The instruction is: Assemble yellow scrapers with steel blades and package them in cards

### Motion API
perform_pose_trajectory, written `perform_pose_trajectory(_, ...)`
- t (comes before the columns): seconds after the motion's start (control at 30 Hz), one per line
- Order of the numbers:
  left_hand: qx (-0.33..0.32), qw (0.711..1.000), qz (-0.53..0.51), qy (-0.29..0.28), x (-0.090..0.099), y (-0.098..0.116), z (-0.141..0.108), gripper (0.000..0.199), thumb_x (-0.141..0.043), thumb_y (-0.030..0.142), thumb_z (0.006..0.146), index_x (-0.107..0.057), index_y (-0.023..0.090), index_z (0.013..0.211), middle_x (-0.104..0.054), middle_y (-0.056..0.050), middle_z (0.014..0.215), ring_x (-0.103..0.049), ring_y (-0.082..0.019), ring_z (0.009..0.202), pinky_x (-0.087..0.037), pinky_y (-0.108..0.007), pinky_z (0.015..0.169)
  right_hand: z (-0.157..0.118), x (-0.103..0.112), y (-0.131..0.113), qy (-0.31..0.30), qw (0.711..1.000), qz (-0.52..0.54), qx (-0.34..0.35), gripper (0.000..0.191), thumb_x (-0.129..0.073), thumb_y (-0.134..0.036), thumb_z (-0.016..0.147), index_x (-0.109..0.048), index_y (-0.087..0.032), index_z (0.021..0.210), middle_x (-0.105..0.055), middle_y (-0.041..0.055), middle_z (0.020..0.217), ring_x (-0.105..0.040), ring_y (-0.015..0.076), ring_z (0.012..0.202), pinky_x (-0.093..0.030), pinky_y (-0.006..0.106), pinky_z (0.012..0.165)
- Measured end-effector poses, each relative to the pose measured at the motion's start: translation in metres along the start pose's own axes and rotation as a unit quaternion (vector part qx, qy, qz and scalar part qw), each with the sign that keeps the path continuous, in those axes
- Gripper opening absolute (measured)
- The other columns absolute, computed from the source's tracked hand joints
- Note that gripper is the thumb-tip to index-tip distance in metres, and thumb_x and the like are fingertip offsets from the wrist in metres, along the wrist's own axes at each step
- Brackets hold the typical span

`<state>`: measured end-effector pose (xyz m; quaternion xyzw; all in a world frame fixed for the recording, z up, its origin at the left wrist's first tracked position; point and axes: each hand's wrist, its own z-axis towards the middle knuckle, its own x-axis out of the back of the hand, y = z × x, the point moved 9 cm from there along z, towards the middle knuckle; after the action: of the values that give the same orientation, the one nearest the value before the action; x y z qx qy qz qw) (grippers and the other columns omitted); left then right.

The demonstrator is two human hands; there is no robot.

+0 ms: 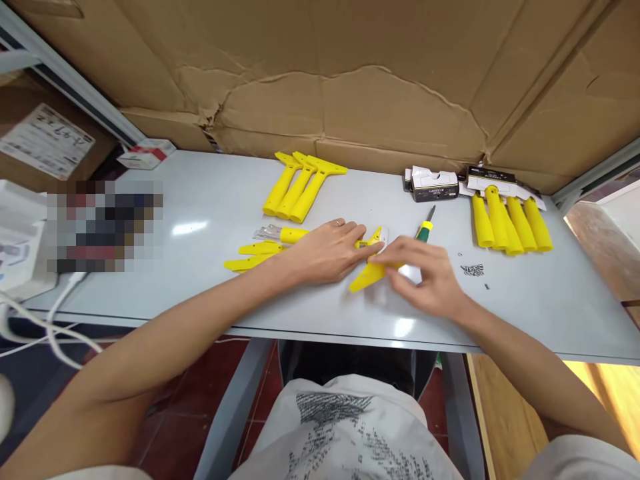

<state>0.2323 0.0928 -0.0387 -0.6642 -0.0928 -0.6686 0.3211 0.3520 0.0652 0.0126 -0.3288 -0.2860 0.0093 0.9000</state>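
The left hand lies palm down, low and loosely bent, over a yellow scraper handle whose head shows past its fingertips; this probably steadies it against the table. How firmly it grips is hidden. The right hand is half curled, thumb and fingers apparently closed on a flat yellow plate, set at an angle beside the head, perhaps to line the two up; blur hides the exact contact.

Just beyond the right hand is a green-and-yellow screwdriver, and to its right a small heap of screws, both seemingly kept within easy reach. Two more flat plates and some metal parts sit left of the left hand, likely as supply. Three T-shaped scraper handles lie side by side beyond it, which looks like deliberate grouping.
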Motion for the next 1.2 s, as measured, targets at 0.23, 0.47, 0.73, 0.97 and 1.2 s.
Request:
perform_pose_trajectory(0.23, -0.026, 1.0, 0.013, 0.003, 0.002, 0.008, 0.002, 0.05, -0.045, 0.017, 0.11, -0.059, 0.024, 0.158, -0.07, -0.014, 0.106, -0.069, -0.028, 0.089, -0.05, -0.042, 0.09, -0.005, 0.044, 0.069, 0.101, 0.926, 0.223, -0.286, 0.061, -0.094, -0.029, 0.08, -0.069, -0.032, 0.135, -0.067, -0.0006, 0.096, -0.071, 0.0173, 0.075, -0.061, 0.033, 0.064)
perform_pose_trajectory(0.47, -0.028, 0.999, 0.046, -0.009, 0.001, 0.008, 0.0, 0.053, -0.043, 0.014, 0.111, -0.054, 0.025, 0.161, -0.07, -0.014, 0.109, -0.071, -0.028, 0.095, -0.051, -0.04, 0.092, -0.009, 0.044, 0.081, 0.136, 0.878, 0.298, -0.35, 0.07, -0.097, -0.032, 0.073, -0.063, -0.03, 0.135, -0.072, -0.0028, 0.095, -0.068, 0.0134, 0.075, -0.058, 0.029, 0.067)
perform_pose_trajectory(0.73, 0.011, 0.985, 0.092, 0.143, 0.035, -0.002, -0.008, 0.052, -0.048, 0.008, 0.109, -0.053, 0.021, 0.159, -0.069, -0.012, 0.104, -0.066, -0.025, 0.091, -0.049, -0.036, 0.083, -0.01, 0.04, 0.08, 0.113, 0.874, 0.308, -0.357, 0.072, -0.101, -0.025, 0.073, -0.07, -0.03, 0.138, -0.081, -0.0012, 0.092, -0.075, 0.0153, 0.075, -0.063, 0.028, 0.071)
perform_pose_trajectory(0.97, 0.007, 0.956, 0.139, 0.259, 0.062, 0.005, -0.017, 0.043, -0.053, 0.006, 0.107, -0.061, 0.017, 0.147, -0.067, -0.006, 0.094, -0.063, -0.021, 0.083, -0.047, -0.034, 0.077, -0.01, 0.046, 0.078, 0.118, 0.919, 0.217, -0.306, 0.016, -0.098, -0.032, 0.082, -0.085, -0.024, 0.088, -0.078, 0.0006, 0.078, -0.07, 0.0121, 0.065, -0.059, 0.025, 0.061)
perform_pose_trajectory(1.2, 0.0, 0.949, 0.155, 0.275, 0.069, 0.009, -0.019, 0.037, -0.05, 0.007, 0.108, -0.065, 0.017, 0.141, -0.068, -0.006, 0.094, -0.063, -0.02, 0.085, -0.047, -0.033, 0.077, -0.003, 0.03, 0.066, 0.041, 0.924, 0.258, -0.278, 0.014, -0.089, -0.033, 0.092, -0.08, -0.024, 0.09, -0.078, -0.0003, 0.084, -0.069, 0.0114, 0.061, -0.06, 0.024, 0.056)
